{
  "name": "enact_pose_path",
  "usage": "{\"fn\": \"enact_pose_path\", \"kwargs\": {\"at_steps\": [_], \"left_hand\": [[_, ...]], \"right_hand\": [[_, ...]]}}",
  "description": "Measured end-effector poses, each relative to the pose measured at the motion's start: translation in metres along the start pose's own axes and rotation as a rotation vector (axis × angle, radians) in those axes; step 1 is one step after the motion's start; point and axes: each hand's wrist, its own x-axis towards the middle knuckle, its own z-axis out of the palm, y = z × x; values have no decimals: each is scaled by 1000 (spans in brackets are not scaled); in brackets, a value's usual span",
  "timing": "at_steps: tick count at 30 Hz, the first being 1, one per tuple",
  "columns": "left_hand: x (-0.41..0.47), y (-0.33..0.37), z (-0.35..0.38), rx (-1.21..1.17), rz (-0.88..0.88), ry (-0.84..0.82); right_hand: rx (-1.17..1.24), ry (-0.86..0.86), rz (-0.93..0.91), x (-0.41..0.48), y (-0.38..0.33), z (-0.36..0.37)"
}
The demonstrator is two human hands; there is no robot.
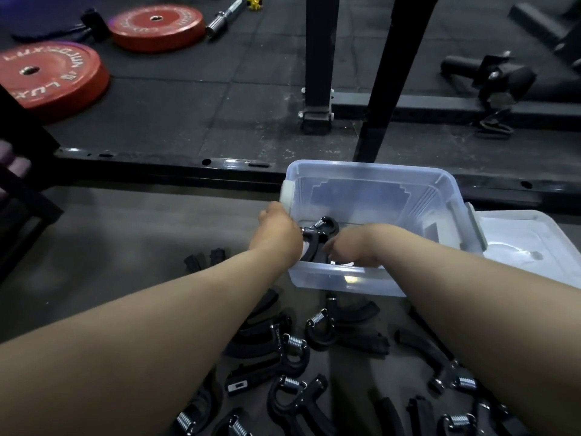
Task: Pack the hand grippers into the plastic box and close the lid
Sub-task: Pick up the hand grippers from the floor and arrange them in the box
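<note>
1. Head view: both bare forearms reach forward to the plastic box (371, 280), which stands open on the dark floor.
2. Left hand (279, 231) is at the box's near left corner, with its fingers curled round one handle of a black hand gripper (322, 236). The gripper is inside the box, spring end toward the far wall.
3. Right hand (352, 247) dips into the box just right of that gripper. Its fingertips are blurred and low behind the rim, so I cannot tell whether it holds anything.
4. Lid (531, 247) lies flat on the floor just beside the box's right side.
5. Loose grippers (292, 354) lie scattered on the floor on the near side of the box, between and under the forearms.
6. Red weight plates (50, 77) and a barbell end (220, 23) lie far left. Black rack uprights (317, 58) stand behind the box.
</note>
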Motion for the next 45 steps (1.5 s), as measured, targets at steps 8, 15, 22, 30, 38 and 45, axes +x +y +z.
{"fn": "enact_pose_path", "kwargs": {"at_steps": [8, 15, 22, 30, 38, 45], "left_hand": [[12, -6, 9, -146, -87, -15], [13, -9, 8, 89, 123, 74], [8, -6, 1, 12, 87, 42], [-18, -8, 2, -38, 36, 71], [-36, -12, -4, -11, 51, 94], [-35, -12, -3, 23, 48, 86]], "right_hand": [[111, -91, 50, 8, -6, 2], [1006, 388, 278, -22, -9, -17], [854, 1113, 73, -101, -30, -5], [29, 302, -78, -131, -55, 130], [33, 211, 86, -126, -84, 165], [110, 144, 228, -115, -102, 171]]}}
